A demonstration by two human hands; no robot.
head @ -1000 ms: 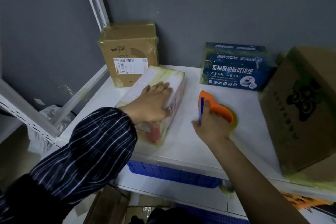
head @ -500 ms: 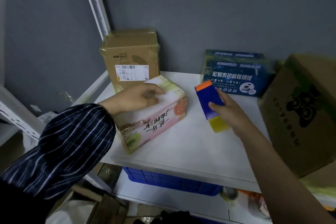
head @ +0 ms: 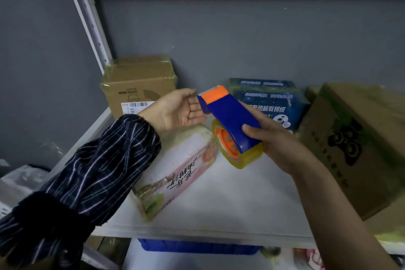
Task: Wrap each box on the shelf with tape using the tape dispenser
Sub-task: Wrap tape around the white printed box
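Observation:
My right hand [head: 278, 140] grips the blue and orange tape dispenser [head: 228, 125] with its yellowish tape roll, held in the air above the white shelf [head: 241, 201]. My left hand [head: 177, 109] is raised palm up with straight fingers, its fingertips at the dispenser's orange cutter end. Below both hands a pink and white box [head: 175, 169] lies on the shelf, wrapped in clear tape.
A taped brown carton [head: 135, 85] stands at the back left by the shelf post. A blue box [head: 271, 101] sits at the back, a large brown carton [head: 355, 144] at the right. A blue crate [head: 197, 246] shows on the level below.
My left hand has left the pink box and risen to the dispenser's front. My right hand lifted the dispenser off the shelf and turned it. The view tilted upward.

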